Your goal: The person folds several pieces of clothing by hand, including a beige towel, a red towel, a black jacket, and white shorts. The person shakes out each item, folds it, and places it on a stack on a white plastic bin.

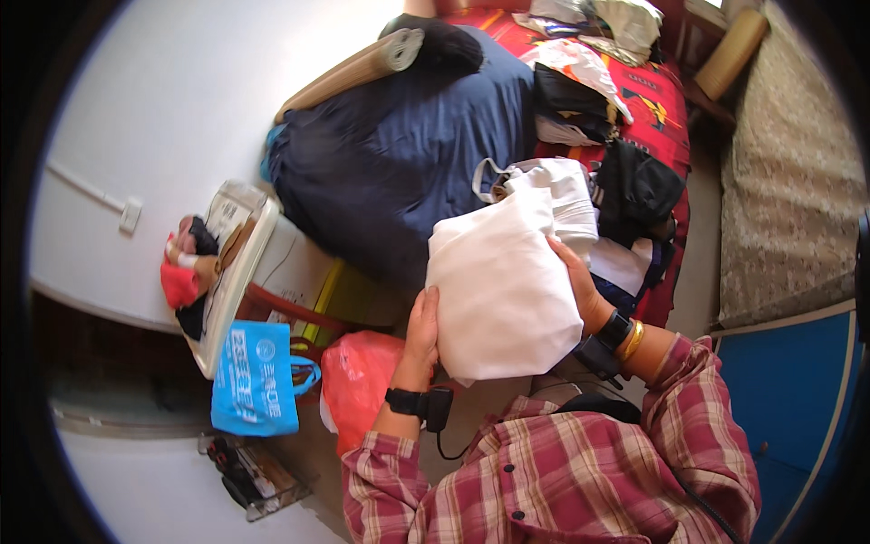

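Between my two hands is a folded white cloth bundle (503, 292), held in front of my body. My left hand (423, 330) grips its left edge, the thumb on the near face and the fingers mostly hidden behind. My right hand (578, 282) grips the right edge, its fingers partly hidden too. Just beyond the bundle lies a white fabric bag (564, 194) with a strap loop. To its right are a folded black garment (639, 183) and a white and navy garment (622, 265) on the bed.
A dark blue cloth (408, 156) covers much of the bed, with a rolled mat (346, 75) on it. Stacked clothes (571, 95) lie on the red bedspread (652, 88). At left are a blue bag (255, 381), a red plastic bag (360, 374) and a white container (234, 292).
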A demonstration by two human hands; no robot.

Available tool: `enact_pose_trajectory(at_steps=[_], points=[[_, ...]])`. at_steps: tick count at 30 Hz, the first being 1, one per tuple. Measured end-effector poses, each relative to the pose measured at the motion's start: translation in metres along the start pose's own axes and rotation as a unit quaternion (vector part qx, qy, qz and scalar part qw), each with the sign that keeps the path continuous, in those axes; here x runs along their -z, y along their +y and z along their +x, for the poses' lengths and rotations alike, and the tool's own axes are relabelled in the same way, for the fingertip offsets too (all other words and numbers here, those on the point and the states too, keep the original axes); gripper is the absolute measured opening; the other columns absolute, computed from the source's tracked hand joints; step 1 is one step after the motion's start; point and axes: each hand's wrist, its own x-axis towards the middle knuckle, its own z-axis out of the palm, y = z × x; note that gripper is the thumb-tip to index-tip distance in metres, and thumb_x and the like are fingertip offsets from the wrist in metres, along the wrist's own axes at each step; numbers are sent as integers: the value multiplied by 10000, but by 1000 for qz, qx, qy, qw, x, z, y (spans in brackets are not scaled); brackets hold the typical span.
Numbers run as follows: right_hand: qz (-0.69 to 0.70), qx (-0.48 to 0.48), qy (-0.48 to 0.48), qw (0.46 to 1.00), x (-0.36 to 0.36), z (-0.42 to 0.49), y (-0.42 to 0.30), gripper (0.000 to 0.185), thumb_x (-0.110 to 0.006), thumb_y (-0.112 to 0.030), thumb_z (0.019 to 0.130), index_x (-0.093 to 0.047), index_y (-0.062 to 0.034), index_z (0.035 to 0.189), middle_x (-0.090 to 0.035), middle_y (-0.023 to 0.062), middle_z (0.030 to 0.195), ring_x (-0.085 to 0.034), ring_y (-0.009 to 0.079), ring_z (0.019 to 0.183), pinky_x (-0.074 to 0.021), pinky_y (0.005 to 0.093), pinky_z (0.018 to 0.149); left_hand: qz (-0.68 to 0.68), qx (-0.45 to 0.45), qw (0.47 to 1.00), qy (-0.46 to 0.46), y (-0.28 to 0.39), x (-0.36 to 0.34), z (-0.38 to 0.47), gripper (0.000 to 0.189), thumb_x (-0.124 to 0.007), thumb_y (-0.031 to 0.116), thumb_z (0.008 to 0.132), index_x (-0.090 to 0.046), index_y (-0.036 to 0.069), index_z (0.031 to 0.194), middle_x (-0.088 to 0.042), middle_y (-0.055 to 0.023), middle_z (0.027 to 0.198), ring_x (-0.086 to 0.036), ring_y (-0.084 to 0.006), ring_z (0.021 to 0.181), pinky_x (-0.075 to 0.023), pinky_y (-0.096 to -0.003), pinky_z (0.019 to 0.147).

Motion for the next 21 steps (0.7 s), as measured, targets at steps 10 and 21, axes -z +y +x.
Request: enact_pose_trajectory(at_steps=[10,21], points=[[-289,156,82,941,24,32,-142,356,-476,-357,957,-567,-48,1110,-651,45,865,-631,143,674,-516,260,582,72,107,969,-213,11,-165,124,726,-502,545,907,-215,185,1468,-379,-52,1432,-390,-217,1272,-325,-474,1024],[-223,164,232,933,129,46,-168,435,-527,-370,931,-551,17,1127,-631,101,945,-619,161,771,-508,280,670,36,260,962,-70,-78,-138,205,453,-607,252,913,-447,42,1281,-572,-92,1185,-564,-238,1085,-464,-414,939]])
